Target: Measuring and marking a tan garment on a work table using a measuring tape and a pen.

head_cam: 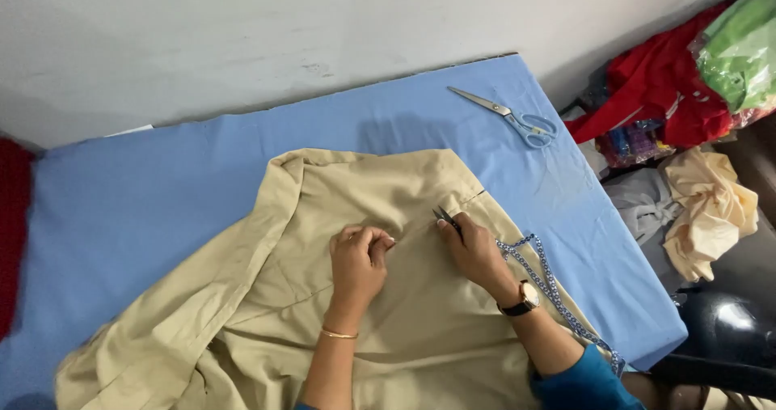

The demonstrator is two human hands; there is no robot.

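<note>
Left hand point(358, 258): we note fingers pinching the beige garment point(323, 313) at centre.
Right hand point(475, 248): closed around small snips point(444, 217), tips on cloth.
Garment: spread across near blue table point(145, 192).
Scissors point(508, 116): far right.

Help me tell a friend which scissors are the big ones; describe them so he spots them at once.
On the blue-covered table, look to the far right corner near the wall. The scissors lie flat, alone on the bare cloth: long silver blades, pale blue handles, away from the tan garment.

Clear plastic bag point(740, 50) of green cloth shown at upper right; smaller multicoloured packet point(634, 141) below it.
</note>
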